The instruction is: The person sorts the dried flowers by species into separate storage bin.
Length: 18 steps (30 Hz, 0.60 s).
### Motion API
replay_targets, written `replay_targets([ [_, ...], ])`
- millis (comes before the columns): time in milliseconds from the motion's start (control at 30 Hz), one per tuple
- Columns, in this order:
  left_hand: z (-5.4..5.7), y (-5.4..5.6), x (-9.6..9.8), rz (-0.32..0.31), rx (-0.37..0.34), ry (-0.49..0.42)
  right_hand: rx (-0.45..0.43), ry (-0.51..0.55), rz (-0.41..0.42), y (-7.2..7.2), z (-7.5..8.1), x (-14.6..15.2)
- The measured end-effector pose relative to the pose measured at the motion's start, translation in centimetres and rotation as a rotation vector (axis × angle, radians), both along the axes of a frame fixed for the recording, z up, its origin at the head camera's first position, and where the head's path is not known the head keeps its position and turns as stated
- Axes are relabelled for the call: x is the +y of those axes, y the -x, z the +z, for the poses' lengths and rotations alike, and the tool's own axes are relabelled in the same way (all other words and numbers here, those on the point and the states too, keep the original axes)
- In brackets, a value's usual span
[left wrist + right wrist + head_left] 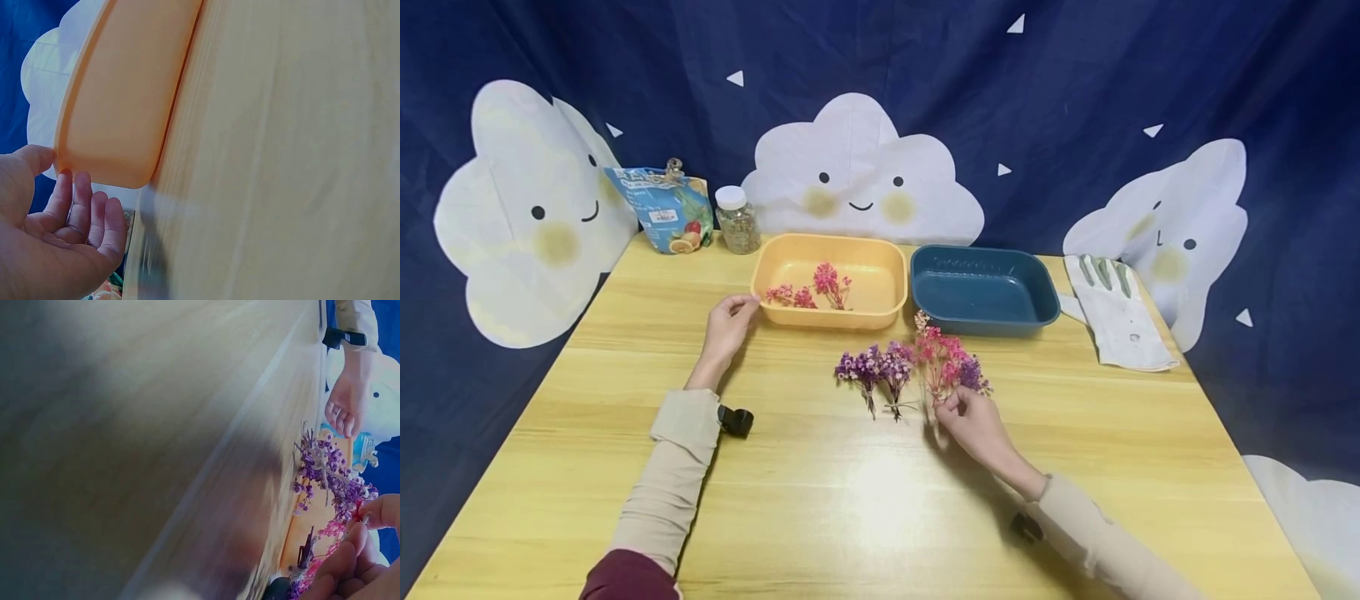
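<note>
Head view: right hand (976, 423) — thumb and fingertips closed — pinches pink flower bunch (940, 358) by its stems, in front and right of yellow basin (831, 318). Left wrist view: left hand (56, 250) pinches yellow basin's corner rim. Right wrist view: thumb and index nearly meet

Pink flowers (951, 357), held blooms-up right of centre, had their stems pinched by the right hand (976, 421); the yellow tray (827, 318) sat upper centre, pink sprigs (827, 280) inside, left hand (730, 325) gripping its rim.

blue pouch (688, 200) with pale lettering (642, 178) near its top, small white label (663, 216) below it, neither legible
</note>
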State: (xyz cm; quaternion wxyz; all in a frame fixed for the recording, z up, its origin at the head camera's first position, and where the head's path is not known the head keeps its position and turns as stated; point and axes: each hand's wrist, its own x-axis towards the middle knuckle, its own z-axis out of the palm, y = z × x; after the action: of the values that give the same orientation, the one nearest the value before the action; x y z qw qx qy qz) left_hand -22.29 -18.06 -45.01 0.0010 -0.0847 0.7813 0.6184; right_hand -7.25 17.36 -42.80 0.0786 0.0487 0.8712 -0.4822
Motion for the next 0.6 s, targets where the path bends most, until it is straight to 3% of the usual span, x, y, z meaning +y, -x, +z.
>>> replay_targets([
  [433, 0.30, -0.10, 0.13, 0.001, 0.001, 0.005, 0.105, -0.006, -0.046, -0.48, 0.66, 0.17],
  [600, 0.25, -0.10, 0.15, 0.002, -0.001, 0.001, 0.082, 0.055, -0.046, -0.66, 0.81, -0.01],
])
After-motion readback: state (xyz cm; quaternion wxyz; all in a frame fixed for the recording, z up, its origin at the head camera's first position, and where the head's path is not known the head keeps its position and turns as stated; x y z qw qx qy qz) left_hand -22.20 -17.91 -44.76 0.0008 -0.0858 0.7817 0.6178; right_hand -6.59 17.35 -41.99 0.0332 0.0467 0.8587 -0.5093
